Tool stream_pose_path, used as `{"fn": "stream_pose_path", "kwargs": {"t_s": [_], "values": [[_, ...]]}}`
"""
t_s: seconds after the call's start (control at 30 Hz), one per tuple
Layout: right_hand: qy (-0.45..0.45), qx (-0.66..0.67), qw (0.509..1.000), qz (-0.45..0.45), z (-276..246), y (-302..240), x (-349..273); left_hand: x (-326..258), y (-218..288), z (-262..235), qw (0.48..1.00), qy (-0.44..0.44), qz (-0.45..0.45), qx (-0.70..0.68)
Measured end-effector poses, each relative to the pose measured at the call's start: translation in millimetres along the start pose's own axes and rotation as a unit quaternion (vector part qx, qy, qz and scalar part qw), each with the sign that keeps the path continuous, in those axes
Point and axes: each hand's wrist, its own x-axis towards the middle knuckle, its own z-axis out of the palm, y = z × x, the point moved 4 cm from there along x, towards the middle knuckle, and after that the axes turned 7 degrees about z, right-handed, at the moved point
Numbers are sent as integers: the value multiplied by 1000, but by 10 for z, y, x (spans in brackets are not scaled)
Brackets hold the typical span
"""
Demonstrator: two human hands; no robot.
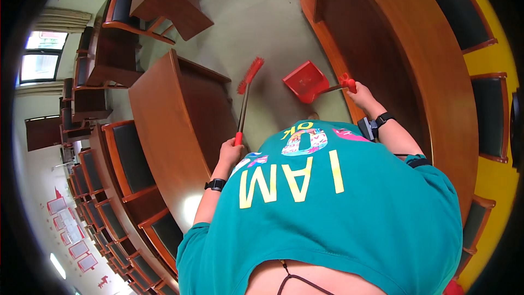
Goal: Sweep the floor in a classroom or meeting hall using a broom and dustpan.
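My left hand (230, 153) is closed around the red grip of a broom (244, 106). The broom has a grey pole, and its red bristle head points away from me, at the floor. In my right hand (362, 98) is the red handle end of a dustpan (307, 81). A short dark pole runs from that handle to the red pan, which lies to the right of the broom head, apart from it. Whether the pan touches the floor I cannot tell.
Grey-green floor (245, 11) runs ahead between wooden furniture. A brown desk (174, 109) stands close on my left, and a long curved wooden counter (420, 38) on my right. Dark-padded chairs (131, 155) line both sides. Another wooden desk (172, 3) stands at the far left.
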Motion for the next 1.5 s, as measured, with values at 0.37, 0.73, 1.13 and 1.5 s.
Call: {"fn": "stream_pose_path", "kwargs": {"t_s": [0.37,0.73,1.13,1.5], "values": [[6,44,998,47,-312,-373,639,900,490,-155,997,-37,24,59],[51,45,995,67,-294,-841,1175,3198,2119,-548,960,-103,118,234],[42,-49,984,168,-461,-841,1423,4540,3343,-226,912,-141,140,358],[5,-39,987,153,-568,-800,1542,3836,2764,-274,846,-257,186,429]]}}
